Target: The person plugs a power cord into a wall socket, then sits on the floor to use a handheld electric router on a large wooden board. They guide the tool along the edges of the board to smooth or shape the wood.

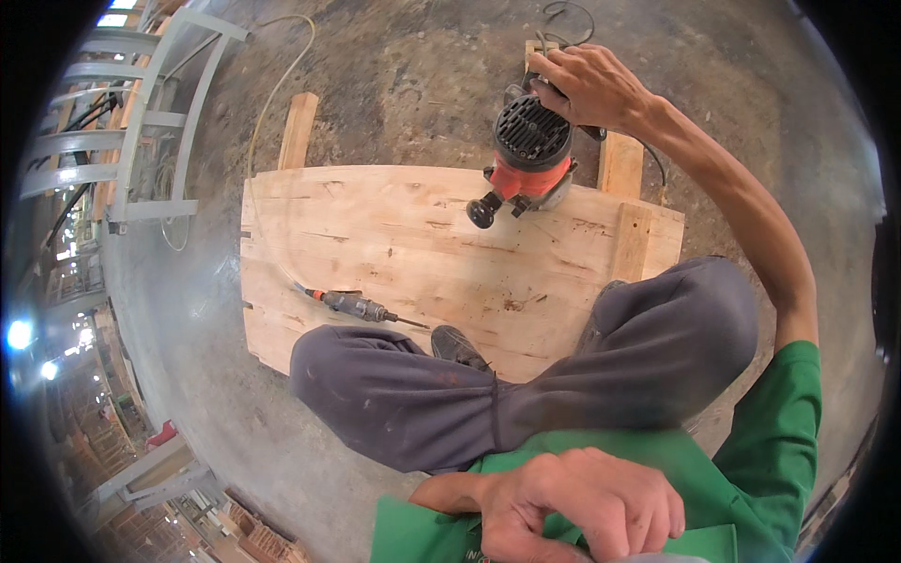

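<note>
**Mia:** What was the person holding?

**Ben:** A red and black router [527, 159]. It sat on the far right part of a big wooden board [375, 244], close to the far edge. The right hand [587, 86] was wrapped tight around the handle on its far side.

**Mia:** And the other hand?

**Ben:** The left hand [587, 511] was near the body, low down by the green shirt [779, 441]. Its fingers were curled in, and it looked like it pinched a bit of the shirt. It held no tool.

**Mia:** What else was on the board?

**Ben:** A small orange and grey power tool [361, 307] with a thin bit lay on the near left part, well away from the router. The person sat with legs in grey trousers [526, 389] crossed over the near edge. The board rested on wooden blocks [298, 129] on a concrete floor [422, 66]. Grey metal frames [141, 122] stood to the far left.

**Mia:** How would you hold that router well?

**Ben:** I think with both hands. One hand could let it tip. I would keep it flat on the wood, and keep its black cord [563, 14] behind it.
</note>
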A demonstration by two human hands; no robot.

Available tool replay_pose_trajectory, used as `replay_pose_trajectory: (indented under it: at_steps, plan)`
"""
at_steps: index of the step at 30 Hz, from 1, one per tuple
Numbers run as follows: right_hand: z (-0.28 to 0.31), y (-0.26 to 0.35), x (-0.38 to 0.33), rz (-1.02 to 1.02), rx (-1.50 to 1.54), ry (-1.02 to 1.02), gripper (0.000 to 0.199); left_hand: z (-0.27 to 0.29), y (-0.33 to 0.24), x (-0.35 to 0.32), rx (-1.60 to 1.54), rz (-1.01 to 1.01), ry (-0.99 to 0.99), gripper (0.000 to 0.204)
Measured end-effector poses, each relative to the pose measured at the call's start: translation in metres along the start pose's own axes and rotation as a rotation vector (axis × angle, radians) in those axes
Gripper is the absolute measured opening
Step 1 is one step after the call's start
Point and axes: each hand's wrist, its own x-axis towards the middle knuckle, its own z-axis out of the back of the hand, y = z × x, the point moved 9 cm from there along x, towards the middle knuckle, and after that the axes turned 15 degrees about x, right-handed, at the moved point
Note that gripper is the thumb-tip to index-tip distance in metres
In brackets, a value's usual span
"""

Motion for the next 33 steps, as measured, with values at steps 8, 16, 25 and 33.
replay_pose_trajectory:
  at_steps: [8, 16, 25, 33]
  plan:
    - [0.022, 0.019, 0.019, -0.015, 0.032, -0.067, 0.020, -0.003, -0.020, 0.018, 0.527, 0.206, 0.404, 0.019]
    - [0.013, 0.002, -0.011, 0.165, -0.177, 0.134, 0.028, 0.216, -0.036, 0.020, 1.818, 0.483, -0.407, 0.033]
    - [0.003, -0.023, -0.002, -0.624, -0.040, 0.136, 0.042, 0.327, 0.013, -0.030, 2.415, 0.929, 0.025, 0.044]
    - [0.026, 0.017, -0.001, 0.247, -0.121, 0.036, 0.019, 0.340, 0.011, -0.023, 2.304, 0.946, 0.053, 0.037]
